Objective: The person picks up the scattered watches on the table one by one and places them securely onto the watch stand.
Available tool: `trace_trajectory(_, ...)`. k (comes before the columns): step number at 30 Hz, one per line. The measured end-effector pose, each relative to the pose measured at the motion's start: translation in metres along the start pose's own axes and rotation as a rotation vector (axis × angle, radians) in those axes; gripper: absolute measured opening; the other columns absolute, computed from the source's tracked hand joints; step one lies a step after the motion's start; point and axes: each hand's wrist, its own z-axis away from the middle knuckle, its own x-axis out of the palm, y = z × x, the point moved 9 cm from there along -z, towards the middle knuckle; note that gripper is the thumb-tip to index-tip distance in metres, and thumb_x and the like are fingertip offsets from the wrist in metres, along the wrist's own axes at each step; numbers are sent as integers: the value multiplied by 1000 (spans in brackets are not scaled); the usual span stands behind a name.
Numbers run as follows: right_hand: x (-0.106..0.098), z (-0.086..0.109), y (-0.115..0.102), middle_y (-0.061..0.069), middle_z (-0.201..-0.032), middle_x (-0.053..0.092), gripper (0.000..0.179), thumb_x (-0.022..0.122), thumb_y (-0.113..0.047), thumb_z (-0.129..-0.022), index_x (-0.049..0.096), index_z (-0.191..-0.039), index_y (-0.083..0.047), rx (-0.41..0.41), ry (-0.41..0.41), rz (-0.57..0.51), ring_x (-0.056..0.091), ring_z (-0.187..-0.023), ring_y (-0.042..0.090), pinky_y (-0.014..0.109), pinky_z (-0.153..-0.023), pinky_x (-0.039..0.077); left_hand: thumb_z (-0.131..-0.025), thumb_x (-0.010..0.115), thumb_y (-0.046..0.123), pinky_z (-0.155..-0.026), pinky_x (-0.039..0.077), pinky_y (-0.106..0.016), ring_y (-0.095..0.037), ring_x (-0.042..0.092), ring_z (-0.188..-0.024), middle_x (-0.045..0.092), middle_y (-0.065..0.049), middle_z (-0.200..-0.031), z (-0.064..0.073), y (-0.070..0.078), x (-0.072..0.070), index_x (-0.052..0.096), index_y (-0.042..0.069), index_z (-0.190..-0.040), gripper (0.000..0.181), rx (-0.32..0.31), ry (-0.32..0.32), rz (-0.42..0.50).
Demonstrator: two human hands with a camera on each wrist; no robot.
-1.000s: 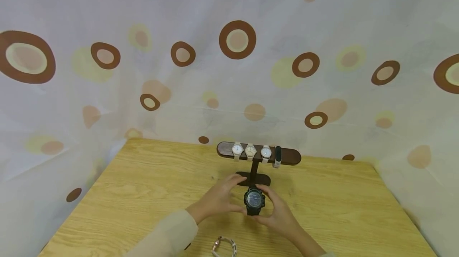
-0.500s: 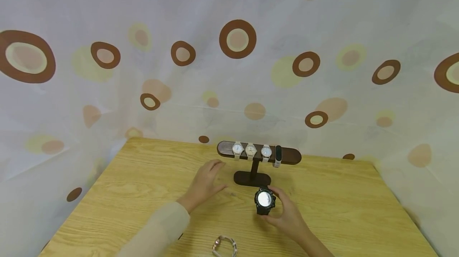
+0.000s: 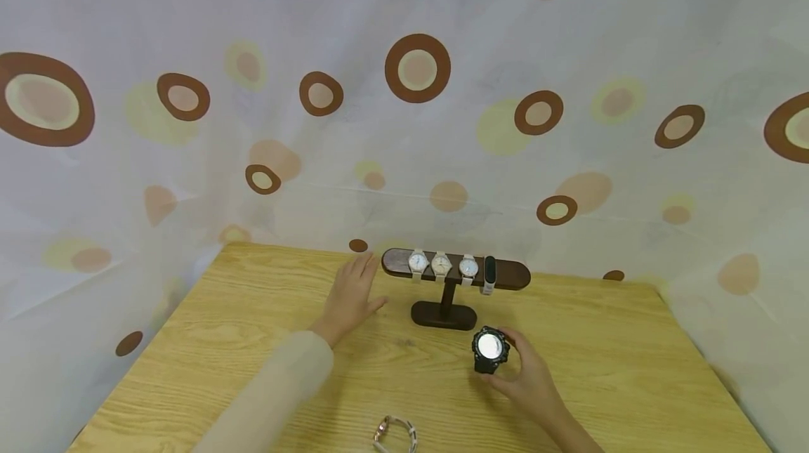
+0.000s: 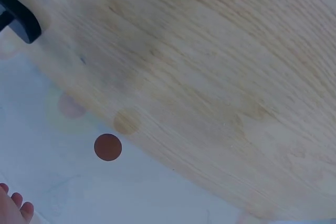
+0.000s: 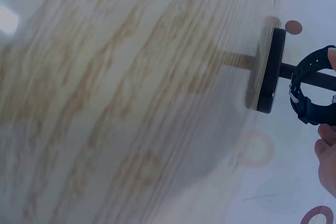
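In the head view my right hand (image 3: pixel 527 376) pinches a chunky black wristwatch (image 3: pixel 489 346) between thumb and fingers, its face glaring white. The right wrist view shows the watch's strap (image 5: pixel 304 109) fastened into a loop. My left hand (image 3: pixel 350 295) holds nothing and reaches with fingers extended near the left end of a dark brown T-shaped watch stand (image 3: pixel 515 274). Along the stand's bar sit several watches: a white-faced watch (image 3: pixel 418 263), a cream-faced watch (image 3: pixel 441 265), another pale watch (image 3: pixel 468 267) and a fitness band with a black screen (image 3: pixel 489 270).
A slim pink-and-white bracelet watch (image 3: pixel 412 432) lies at the near edge of the wooden table (image 3: pixel 253 340). Behind the table hangs a pale curtain (image 3: pixel 354 130) with brown and yellow circles. The stand's oval base (image 3: pixel 444 315) stands mid-table.
My left hand has let go of the black wristwatch and moved left and away, toward the stand's left end. My right hand has carried the wristwatch to the right.
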Motion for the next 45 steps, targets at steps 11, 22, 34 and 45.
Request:
trace_trajectory(11,-11,-4,-1,24,-121,56,76,85,-2,-59,46,-124,6,-29,45,20,53,-113,42,55,-95,44,-77,75,32,-107,37,-47,-35,44,-125,44,-23,-136,-25,8,3,42,-3,-133,74,87,-96,42)
trace_trajectory(22,-20,-9,-1,27,-120,56,75,85,0,-59,46,-123,9,-34,81,6,54,-111,44,55,-92,46,-81,72,21,-103,42,-43,-32,49,-119,48,-20,-131,-38,17,3,45,-3,-130,61,117,-112,55)
trace_trajectory(34,-28,-19,11,29,-124,51,76,81,3,-63,41,-127,10,-8,81,-21,48,-117,48,50,-97,40,-86,64,11,-102,44,-37,-31,44,-125,46,-19,-132,-41,18,8,48,-2,-130,48,78,-172,203)
trace_trajectory(45,-43,-25,34,27,-128,46,75,78,4,-68,36,-131,7,44,82,-20,43,-122,46,41,-101,34,-86,63,8,-103,43,-38,-32,43,-125,47,-20,-131,-42,19,10,49,-4,-129,47,57,-215,255)
